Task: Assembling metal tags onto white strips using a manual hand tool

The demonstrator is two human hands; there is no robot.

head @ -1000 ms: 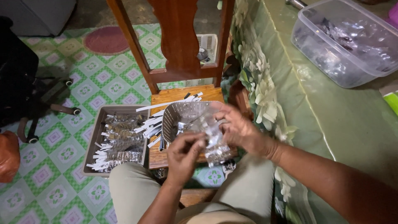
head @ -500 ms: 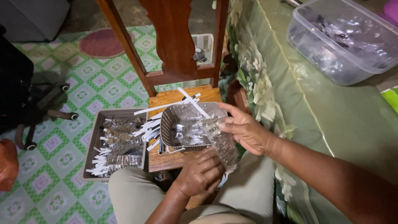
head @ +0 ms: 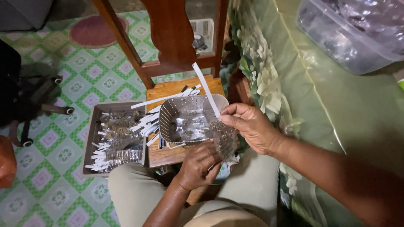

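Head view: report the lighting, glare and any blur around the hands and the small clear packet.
Head view: dim, uneven indoor light, with the frame's left edge falling into deep shadow; the clear packet between left hand and right hand shows soft glints, its contents slightly smeared; the white paper strip is brightest; the plastic tub top right catches pale glare.

Dim indoor light, soft shadows, sharp centre, darker corners

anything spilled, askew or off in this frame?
Nothing spilled. The white paper strips lie in a loose fan across the wooden chair seat, some overhanging the grey tray of filled packets. The right hand holds one strip and a clear packet; the left hand supports it.
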